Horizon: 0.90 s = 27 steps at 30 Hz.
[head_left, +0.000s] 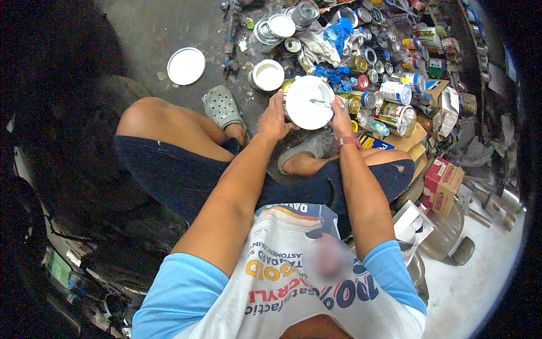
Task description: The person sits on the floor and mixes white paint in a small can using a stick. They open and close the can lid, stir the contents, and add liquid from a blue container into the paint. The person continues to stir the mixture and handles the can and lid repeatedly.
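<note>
Between my two hands is a wide metal paint can (309, 103), its round top facing me and white all over, with a small grey mark at its right side. My left hand (273, 120) is wrapped round the can's left wall, and my right hand (341, 118) grips its right edge. A red band circles my right wrist. Just beyond my left hand stands a smaller open can (267, 75) with white inside. A round white lid (186, 66) lies on the floor farther left.
Several cans (396, 92) and jars crowd the right side. Blue and white rags (317, 50) lie beyond the paint can, near stacked cans (269, 34). Cardboard boxes (442, 183) stand at the right. My grey clogs (223, 106) rest on the dark floor.
</note>
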Each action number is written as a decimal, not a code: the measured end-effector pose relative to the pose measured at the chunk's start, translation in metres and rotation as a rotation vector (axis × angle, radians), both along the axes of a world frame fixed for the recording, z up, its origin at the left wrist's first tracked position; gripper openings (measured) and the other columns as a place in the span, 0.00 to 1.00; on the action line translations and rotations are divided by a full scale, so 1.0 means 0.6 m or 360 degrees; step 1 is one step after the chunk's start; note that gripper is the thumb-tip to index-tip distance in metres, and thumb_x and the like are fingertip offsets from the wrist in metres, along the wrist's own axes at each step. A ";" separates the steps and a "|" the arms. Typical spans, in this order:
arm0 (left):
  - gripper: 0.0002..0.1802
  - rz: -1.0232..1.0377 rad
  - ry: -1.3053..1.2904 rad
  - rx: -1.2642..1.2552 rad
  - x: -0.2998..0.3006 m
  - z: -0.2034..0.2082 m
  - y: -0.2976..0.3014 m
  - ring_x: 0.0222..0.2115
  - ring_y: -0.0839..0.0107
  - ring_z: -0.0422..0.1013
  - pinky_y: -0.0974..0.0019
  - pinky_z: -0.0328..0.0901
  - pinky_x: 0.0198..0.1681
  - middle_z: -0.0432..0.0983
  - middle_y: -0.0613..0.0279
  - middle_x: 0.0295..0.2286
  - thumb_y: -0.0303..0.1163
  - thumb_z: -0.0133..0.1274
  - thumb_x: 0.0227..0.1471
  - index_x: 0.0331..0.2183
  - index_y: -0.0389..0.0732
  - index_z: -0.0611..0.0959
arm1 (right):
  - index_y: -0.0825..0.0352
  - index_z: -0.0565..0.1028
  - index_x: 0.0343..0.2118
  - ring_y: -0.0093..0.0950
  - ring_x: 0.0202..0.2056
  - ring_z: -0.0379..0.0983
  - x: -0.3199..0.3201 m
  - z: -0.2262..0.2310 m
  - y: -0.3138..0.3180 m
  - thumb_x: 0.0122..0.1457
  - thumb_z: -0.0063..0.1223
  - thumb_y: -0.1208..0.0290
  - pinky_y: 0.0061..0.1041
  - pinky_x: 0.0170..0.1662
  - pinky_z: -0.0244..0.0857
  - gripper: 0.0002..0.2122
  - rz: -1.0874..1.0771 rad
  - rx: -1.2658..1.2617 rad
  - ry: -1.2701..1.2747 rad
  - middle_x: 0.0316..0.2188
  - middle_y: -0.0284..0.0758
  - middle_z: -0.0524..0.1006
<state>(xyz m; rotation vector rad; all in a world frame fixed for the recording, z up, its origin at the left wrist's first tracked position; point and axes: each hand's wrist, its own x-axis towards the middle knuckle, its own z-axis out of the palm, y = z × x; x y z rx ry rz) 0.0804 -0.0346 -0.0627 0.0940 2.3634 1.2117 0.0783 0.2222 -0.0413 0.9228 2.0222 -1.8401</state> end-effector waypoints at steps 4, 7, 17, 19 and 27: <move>0.59 -0.0122 0.0017 -0.0124 -0.016 0.005 -0.003 0.61 0.44 0.72 0.47 0.70 0.62 0.64 0.47 0.67 0.38 0.76 0.45 0.71 0.43 0.60 | 0.56 0.63 0.75 0.33 0.61 0.74 0.027 -0.033 0.021 0.76 0.45 0.55 0.42 0.58 0.73 0.27 -0.0083 -0.0087 -0.0118 0.66 0.35 0.73; 0.38 -0.0068 -0.0124 -0.0378 -0.047 0.017 -0.010 0.58 0.47 0.75 0.47 0.71 0.60 0.75 0.51 0.60 0.35 0.66 0.53 0.65 0.46 0.73 | 0.55 0.64 0.74 0.33 0.62 0.74 0.023 -0.029 0.024 0.75 0.49 0.54 0.42 0.58 0.73 0.28 0.0010 0.0027 -0.0175 0.66 0.36 0.73; 0.11 0.1414 -0.0717 0.0723 -0.372 -0.009 -0.036 0.21 0.75 0.63 0.64 0.56 0.25 0.72 0.68 0.23 0.38 0.63 0.62 0.29 0.46 0.82 | 0.76 0.60 0.72 0.36 0.60 0.75 0.011 0.033 -0.001 0.64 0.68 0.49 0.34 0.64 0.67 0.44 -0.0382 0.0046 -0.0040 0.63 0.56 0.73; 0.10 0.1380 -0.0631 0.0605 -0.408 -0.022 -0.038 0.20 0.73 0.65 0.63 0.58 0.24 0.74 0.66 0.24 0.37 0.63 0.62 0.33 0.40 0.84 | 0.76 0.59 0.72 0.44 0.66 0.69 0.010 0.029 0.002 0.62 0.70 0.46 0.38 0.68 0.63 0.47 -0.0384 0.0121 -0.0063 0.68 0.61 0.66; 0.07 0.1359 -0.0717 0.0440 -0.457 -0.040 -0.021 0.16 0.74 0.61 0.65 0.54 0.19 0.69 0.68 0.19 0.31 0.62 0.58 0.28 0.42 0.84 | 0.73 0.59 0.73 0.50 0.69 0.63 0.020 0.001 0.017 0.61 0.70 0.44 0.47 0.71 0.59 0.48 -0.0409 -0.0032 0.0035 0.69 0.59 0.66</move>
